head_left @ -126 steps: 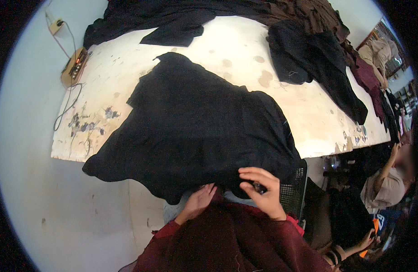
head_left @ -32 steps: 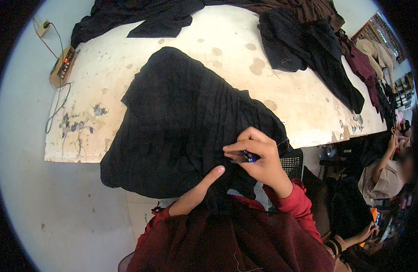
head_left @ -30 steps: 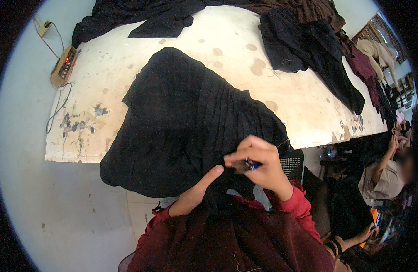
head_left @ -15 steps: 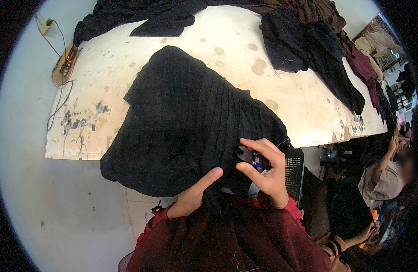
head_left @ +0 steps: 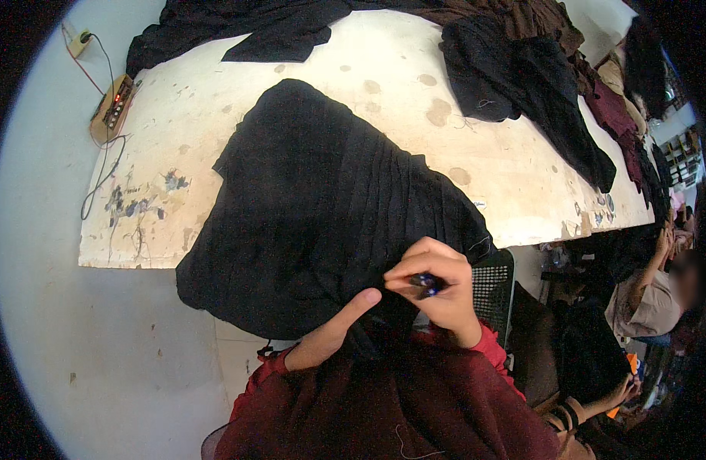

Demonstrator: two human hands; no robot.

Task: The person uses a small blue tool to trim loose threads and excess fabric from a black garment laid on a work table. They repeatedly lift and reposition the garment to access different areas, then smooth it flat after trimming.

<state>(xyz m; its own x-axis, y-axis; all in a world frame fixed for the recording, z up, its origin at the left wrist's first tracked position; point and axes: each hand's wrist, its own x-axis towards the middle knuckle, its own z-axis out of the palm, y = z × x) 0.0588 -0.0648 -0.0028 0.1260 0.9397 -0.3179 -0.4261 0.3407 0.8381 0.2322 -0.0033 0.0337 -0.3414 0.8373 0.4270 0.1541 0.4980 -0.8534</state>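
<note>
White table [head_left: 506, 176]: one, stained, paint-marked at its near left corner; landmark for all places below.

Black garment [head_left: 291, 199]: one, pleated in part, lying over the table's near edge and hanging below it toward the wearer.

Left hand [head_left: 334, 330]: below the table's near edge; thumb extended along the black garment, fingers out of sight, so whether they clamp the cloth cannot be told.

Right hand [head_left: 445, 284]: just below the table's near edge, over the garment; fingers curled around a small blue-and-dark tool [head_left: 427, 285], thumb and forefinger tips together near the left thumb.

Containers: one dark basket [head_left: 492, 285] with a perforated wall, under the table's near edge, just beside the right hand (contents hidden from this angle). One shelf unit [head_left: 682, 157], well beyond the table's right end, divided into compartments; contents too small to tell.

Wood-sided box [head_left: 111, 111] with red light and row of buttons: at the table's left edge.

Textiles: dark cloth [head_left: 238, 23] along the table's far edge; second black garment [head_left: 556, 100] on its right part; maroon cloth [head_left: 617, 119] at its right edge.
</note>
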